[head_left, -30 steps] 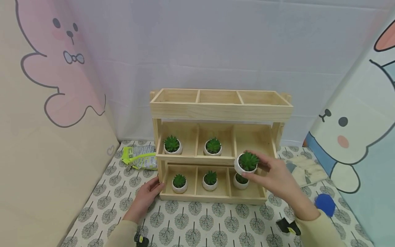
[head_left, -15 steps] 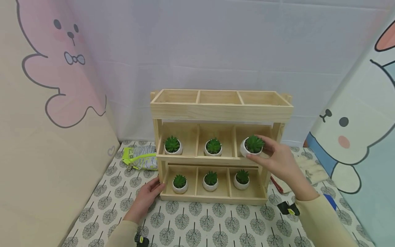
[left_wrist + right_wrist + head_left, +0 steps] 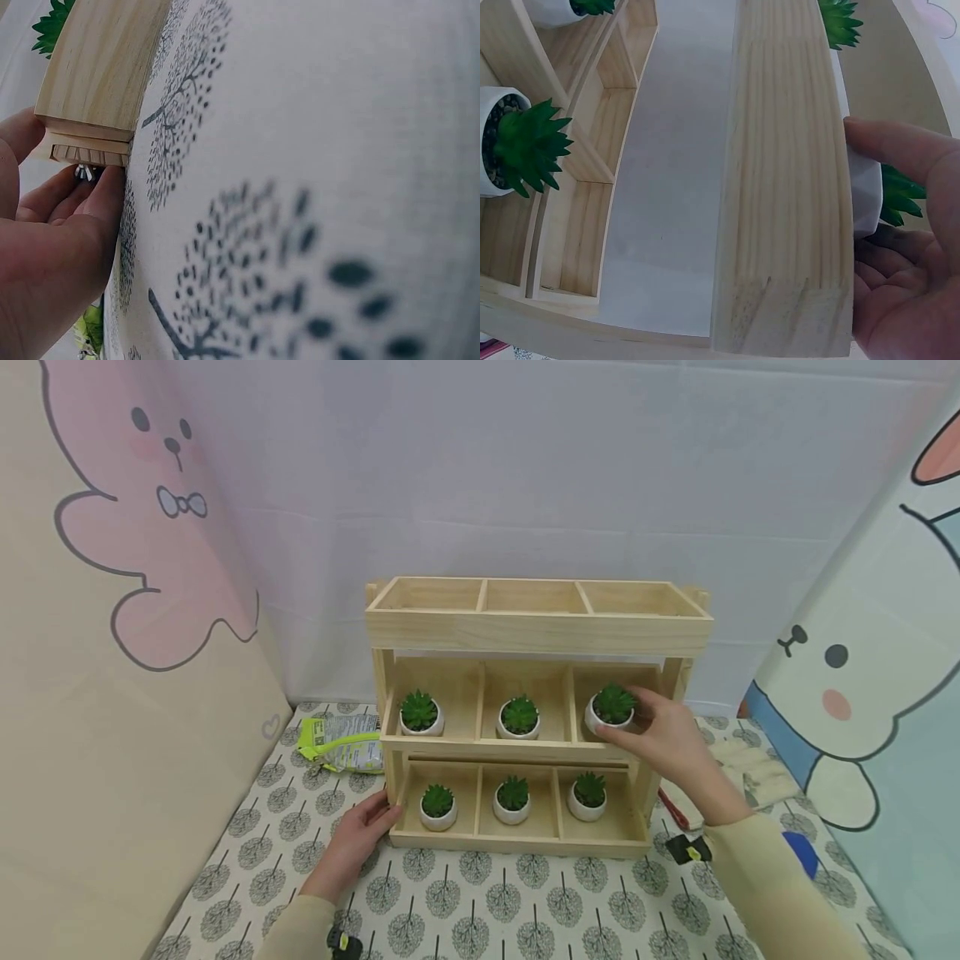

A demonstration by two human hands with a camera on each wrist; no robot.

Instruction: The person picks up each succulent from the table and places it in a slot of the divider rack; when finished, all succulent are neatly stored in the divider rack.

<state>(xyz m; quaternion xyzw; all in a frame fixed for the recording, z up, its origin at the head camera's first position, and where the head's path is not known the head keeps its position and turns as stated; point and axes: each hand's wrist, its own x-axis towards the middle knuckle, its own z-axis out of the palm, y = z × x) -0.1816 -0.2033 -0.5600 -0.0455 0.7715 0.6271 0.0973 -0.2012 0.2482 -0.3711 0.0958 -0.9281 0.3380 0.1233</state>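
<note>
My right hand (image 3: 670,739) holds a small succulent in a white pot (image 3: 612,705) inside the right compartment of the middle tier of a three-tier wooden plant stand (image 3: 540,632). Thumb and fingers lie around the pot's sides. In the right wrist view, the tier's front board (image 3: 787,187) hides part of that pot (image 3: 865,191). My left hand (image 3: 354,837) grips the stand's lower left corner, with the wooden edge (image 3: 90,135) between thumb and fingers in the left wrist view. Two more potted succulents (image 3: 518,717) sit in the middle tier, and three (image 3: 512,799) in the bottom one.
The top tier (image 3: 532,596) has three bare compartments. A green and grey plastic packet (image 3: 342,743) lies left of the stand. To the right are pale gloves (image 3: 757,772) and a blue round thing (image 3: 801,853), partly behind the sleeve. A tree-patterned cloth (image 3: 487,902) covers the table.
My right hand has lifted the succulent from in front of the bottom tier up into the right middle compartment, then lowered it slightly there. The left hand has stayed at the corner.
</note>
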